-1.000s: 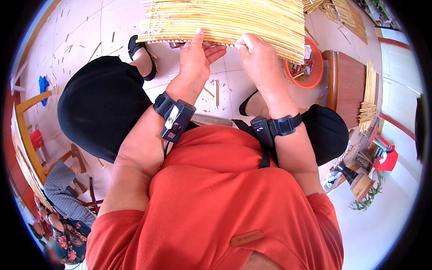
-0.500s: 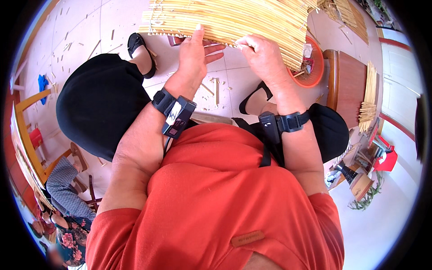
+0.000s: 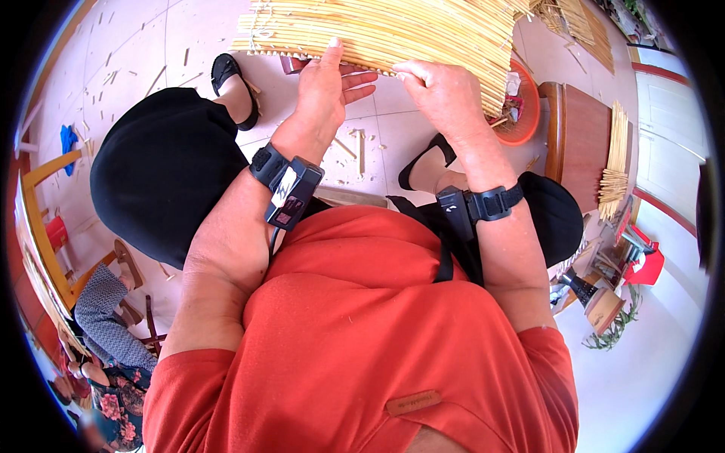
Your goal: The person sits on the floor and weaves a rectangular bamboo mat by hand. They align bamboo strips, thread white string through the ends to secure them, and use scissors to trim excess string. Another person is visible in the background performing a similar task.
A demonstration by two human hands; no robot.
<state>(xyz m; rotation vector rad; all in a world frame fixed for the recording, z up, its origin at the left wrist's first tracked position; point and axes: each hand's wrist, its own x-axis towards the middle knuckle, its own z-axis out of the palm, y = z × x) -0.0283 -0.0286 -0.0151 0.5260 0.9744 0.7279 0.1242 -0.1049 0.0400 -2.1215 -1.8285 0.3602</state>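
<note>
A yellow mat of thin straw-like sticks (image 3: 393,34) spans the top of the head view, with white ties near its left end. My left hand (image 3: 323,94) is at its near edge. Its thumb lies on top of the sticks, and its other visible fingers stretch out rightward just below the edge. Farther right, my right hand (image 3: 442,94) is closed, thumb and forefinger pinched at the same edge. Any thread in that pinch is too small to make out. Both wrists wear black strapped devices.
An orange basin (image 3: 525,136) with scraps stands under the mat's right end, beside a brown wooden stool (image 3: 581,143). A bundle of sticks (image 3: 615,162) lies farther right. Stick offcuts (image 3: 360,151) litter the tiled floor. Another person (image 3: 113,325) sits at the lower left.
The view has shifted slightly. Both hands stay at the mat's near edge, with the same thumb placement and pinch; little else differs.
</note>
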